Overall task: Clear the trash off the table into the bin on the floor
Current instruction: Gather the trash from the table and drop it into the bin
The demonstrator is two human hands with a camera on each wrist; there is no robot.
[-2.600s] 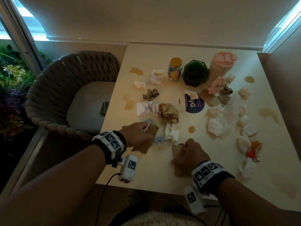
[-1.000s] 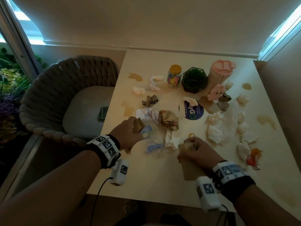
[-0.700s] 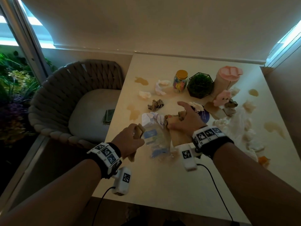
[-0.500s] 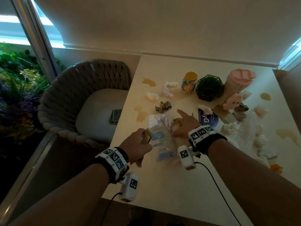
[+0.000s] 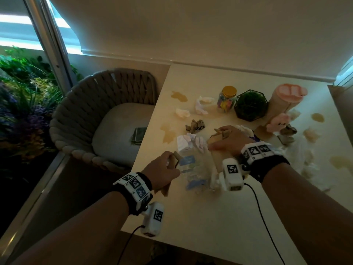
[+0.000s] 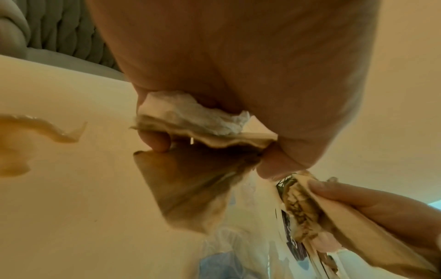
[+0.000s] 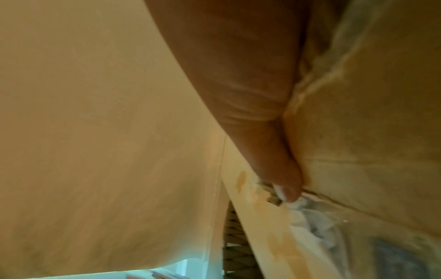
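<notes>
While the left hand (image 5: 164, 170) is clutching tissue and brown paper (image 6: 190, 181), the right hand (image 5: 227, 141) is curling round another brown wad (image 5: 221, 134), bunching loads for one bin trip

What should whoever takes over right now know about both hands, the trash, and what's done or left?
Left hand: grips a brown paper scrap and a white tissue, above the table's left edge.
Right hand: holds brown paper mid-table, reaching over crumpled trash.
Between the hands: a clear plastic bottle lying flat.
Bin: not in view.
Done: nothing visibly binned yet.
Left: bottle, white tissues, brown wads, wrappers on the right side. The jar, the plant and the spills probably stay.
</notes>
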